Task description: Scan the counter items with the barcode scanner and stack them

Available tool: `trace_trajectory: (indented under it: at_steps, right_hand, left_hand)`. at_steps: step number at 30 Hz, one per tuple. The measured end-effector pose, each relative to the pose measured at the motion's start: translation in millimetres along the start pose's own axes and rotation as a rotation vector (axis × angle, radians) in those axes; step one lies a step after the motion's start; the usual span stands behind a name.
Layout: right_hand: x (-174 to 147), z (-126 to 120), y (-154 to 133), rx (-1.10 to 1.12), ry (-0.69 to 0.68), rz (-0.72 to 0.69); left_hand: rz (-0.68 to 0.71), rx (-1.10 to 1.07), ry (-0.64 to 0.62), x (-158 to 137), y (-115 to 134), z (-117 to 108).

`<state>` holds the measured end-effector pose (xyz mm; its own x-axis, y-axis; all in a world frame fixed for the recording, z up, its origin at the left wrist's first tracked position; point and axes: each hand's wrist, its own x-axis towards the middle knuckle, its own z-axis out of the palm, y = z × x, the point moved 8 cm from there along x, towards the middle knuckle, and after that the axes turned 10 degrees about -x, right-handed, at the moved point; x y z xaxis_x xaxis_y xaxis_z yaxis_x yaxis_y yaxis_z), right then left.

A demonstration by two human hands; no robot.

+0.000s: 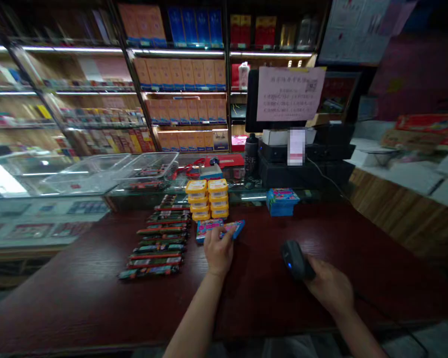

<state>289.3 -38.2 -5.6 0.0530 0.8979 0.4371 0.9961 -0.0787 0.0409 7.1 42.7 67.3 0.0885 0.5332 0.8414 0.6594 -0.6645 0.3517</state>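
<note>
With bent fingers, my left hand [219,251] pinches a small blue packet [239,227], which lies slanted beside other blue-and-pink packets [205,230]. My right hand [332,286] is wrapped round the handle of a black barcode scanner [294,259], held over the counter with a blue light glowing on it. Just behind the left hand stand two stacks of yellow tubs [208,201]. Left of it runs a long row of dark, slim wrapped packs [159,248]. Farther back on the right is a neat stack of blue packets [281,201].
The dark red counter [261,303] carries everything. At the back stand a black bottle [251,154], a screen with a pink paper sheet [290,94], and a black till unit [306,171]. Clear plastic bins [149,166] are at back left. The scanner's cable [390,315] trails off to the right.
</note>
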Motion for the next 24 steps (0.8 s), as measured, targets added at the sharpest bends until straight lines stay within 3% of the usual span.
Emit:
trace_trajectory:
  at_steps: [3, 6, 9, 12, 18, 24]
  right_hand:
    - [2, -1, 0, 0.004, -0.009, 0.011]
    - [6, -4, 0, 0.021, -0.047, 0.030]
    - [12, -7, 6, 0.056, -0.142, 0.090]
    - [20, -8, 13, 0.205, -0.233, 0.169]
    - [30, -26, -4, 0.798, -0.229, 0.134]
    - [21, -31, -19, 0.981, -0.320, 0.177]
  left_hand:
    - [-0.139, -0.183, 0.062, -2, -10, 2]
    - [-0.431, -0.502, 0.155, -10, -33, 12]
    - [-0.774, -0.926, 0.164, -27, -51, 42]
    - [-0.967, -1.225, 0.089, -38, -51, 70]
    - [-1.023, -1.344, 0.072, -47, -54, 84]
    - [-1.007, -1.343, 0.069, -48, -55, 84]
